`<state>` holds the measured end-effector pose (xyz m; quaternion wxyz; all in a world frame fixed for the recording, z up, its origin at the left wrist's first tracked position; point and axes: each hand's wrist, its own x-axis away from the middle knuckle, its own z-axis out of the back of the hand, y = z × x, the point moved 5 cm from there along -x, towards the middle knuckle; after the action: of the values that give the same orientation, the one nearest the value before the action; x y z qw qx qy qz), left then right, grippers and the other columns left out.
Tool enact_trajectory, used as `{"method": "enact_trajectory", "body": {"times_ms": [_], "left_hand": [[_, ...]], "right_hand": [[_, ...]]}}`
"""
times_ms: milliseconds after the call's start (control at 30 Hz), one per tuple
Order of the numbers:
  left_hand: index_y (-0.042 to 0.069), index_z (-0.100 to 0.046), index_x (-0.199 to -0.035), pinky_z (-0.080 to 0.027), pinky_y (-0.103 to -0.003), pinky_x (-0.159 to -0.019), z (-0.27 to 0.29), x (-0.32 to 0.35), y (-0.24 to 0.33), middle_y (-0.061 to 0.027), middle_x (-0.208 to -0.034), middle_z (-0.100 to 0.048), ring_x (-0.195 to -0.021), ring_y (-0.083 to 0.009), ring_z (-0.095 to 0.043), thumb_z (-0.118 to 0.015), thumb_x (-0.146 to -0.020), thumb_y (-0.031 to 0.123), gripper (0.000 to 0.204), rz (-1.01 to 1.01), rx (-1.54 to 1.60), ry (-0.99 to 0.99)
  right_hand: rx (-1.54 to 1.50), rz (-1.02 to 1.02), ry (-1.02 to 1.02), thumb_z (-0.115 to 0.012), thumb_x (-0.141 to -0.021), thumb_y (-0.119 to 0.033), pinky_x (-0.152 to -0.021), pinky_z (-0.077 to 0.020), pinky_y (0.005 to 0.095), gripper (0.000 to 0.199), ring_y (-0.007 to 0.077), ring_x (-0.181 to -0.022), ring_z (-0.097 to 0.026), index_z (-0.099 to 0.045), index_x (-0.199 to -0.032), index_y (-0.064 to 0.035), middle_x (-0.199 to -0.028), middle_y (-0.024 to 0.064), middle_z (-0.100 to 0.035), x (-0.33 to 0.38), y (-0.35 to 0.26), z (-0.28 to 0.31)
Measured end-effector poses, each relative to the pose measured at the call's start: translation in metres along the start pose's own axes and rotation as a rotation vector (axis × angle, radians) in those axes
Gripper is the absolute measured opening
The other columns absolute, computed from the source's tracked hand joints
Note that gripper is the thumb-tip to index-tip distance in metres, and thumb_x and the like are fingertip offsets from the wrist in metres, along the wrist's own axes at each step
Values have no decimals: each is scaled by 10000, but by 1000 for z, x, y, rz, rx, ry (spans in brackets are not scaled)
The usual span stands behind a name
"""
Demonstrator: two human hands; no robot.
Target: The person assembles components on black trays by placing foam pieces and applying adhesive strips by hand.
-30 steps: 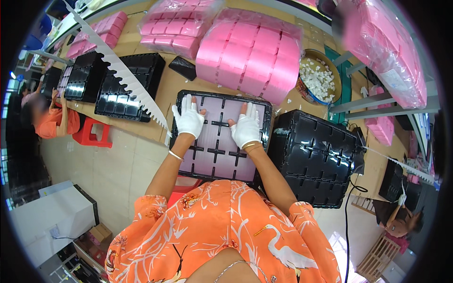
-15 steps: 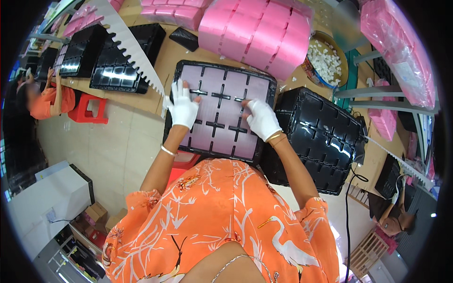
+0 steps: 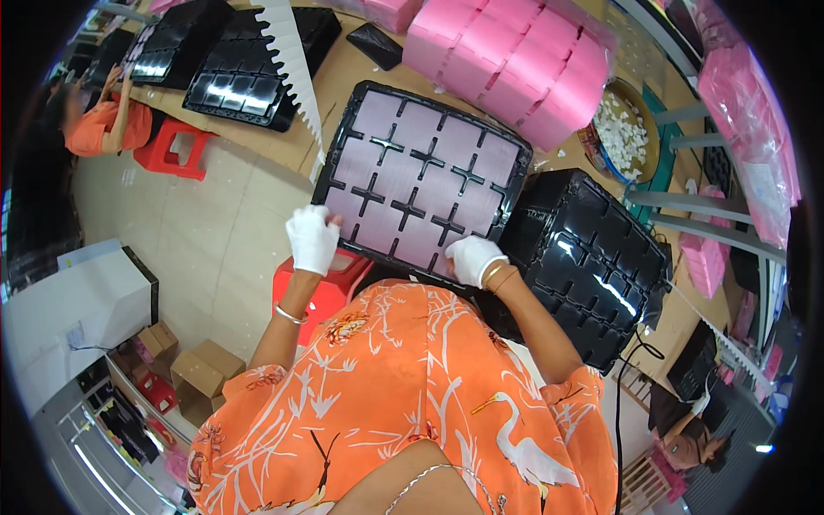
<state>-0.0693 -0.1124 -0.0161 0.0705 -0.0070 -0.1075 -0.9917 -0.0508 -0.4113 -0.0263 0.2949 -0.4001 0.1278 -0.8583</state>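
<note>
- Left hand [image 3: 312,239], in a white glove, closed over the lower left corner of the black plastic tray with pale pink compartments [image 3: 421,176]; fingers curled round its rim.
- Right hand [image 3: 475,258], also white-gloved, gripping the lower right edge of the same tray; gold bangles at the wrist.
- Tray at centre frame, tilted, its lower edge past the brown wooden table [image 3: 343,81] and just above a red plastic stool [image 3: 330,287].
- Cross-shaped black dividers between the tray's square compartments.
- Stack of glossy black moulded trays [image 3: 592,257] just right of the held tray, touching its right corner.
- Block of pink foam sheets [image 3: 515,60] in the upper centre, beyond the tray.
- Round bowl of small white pieces [image 3: 631,137] in the upper right.
- White saw-toothed strip [image 3: 292,60] running from the top toward the tray's left corner.
- More black trays [image 3: 249,69] in the upper left on the table.
- Another person in an orange top [image 3: 103,120] at the far left, beside a second red stool [image 3: 176,146].
- Cardboard boxes [image 3: 184,369] on the floor, lower left.
</note>
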Motion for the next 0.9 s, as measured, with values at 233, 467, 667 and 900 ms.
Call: {"method": "enact_trajectory", "body": {"times_ms": [233,467,667,900], "left_hand": [[25,-282,-1529,-484,-445,-948,-20,-26,-20,-290,-1214,-633,-1112,-451,-610,-814,-785,315,960,459,321,-133],[34,-161,-1566,-502,-390,-931,-30,-32,-47,-299,-1210,-635,-1059,-365,-661,-815,-791,247,1036,338,560,-418],[104,-141,-1584,-453,-386,-1007,-24,-36,-42,-291,-1290,-598,-1177,-358,-604,-820,-765,130,1065,382,499,-502],[82,-61,-1589,-377,-366,-1102,-45,-37,-67,-279,-1473,-443,-1345,-376,-469,-819,-742,90,1137,168,610,-585]], "right_hand": [[227,-103,-55,-856,-679,-294,-711,-587,422,299,338,-853,-730,-773,-859,-70,-888,169,-739,-7,-5,8],[308,-156,-14,-828,-687,-245,-695,-585,420,267,323,-855,-736,-780,-892,-81,-894,158,-743,0,12,9],[230,-195,-26,-804,-729,-280,-712,-576,414,240,317,-874,-735,-785,-886,-99,-909,157,-744,-6,5,7],[308,-157,-132,-858,-674,-325,-722,-577,433,322,329,-903,-731,-782,-903,-111,-942,153,-747,-6,-6,23]]}}
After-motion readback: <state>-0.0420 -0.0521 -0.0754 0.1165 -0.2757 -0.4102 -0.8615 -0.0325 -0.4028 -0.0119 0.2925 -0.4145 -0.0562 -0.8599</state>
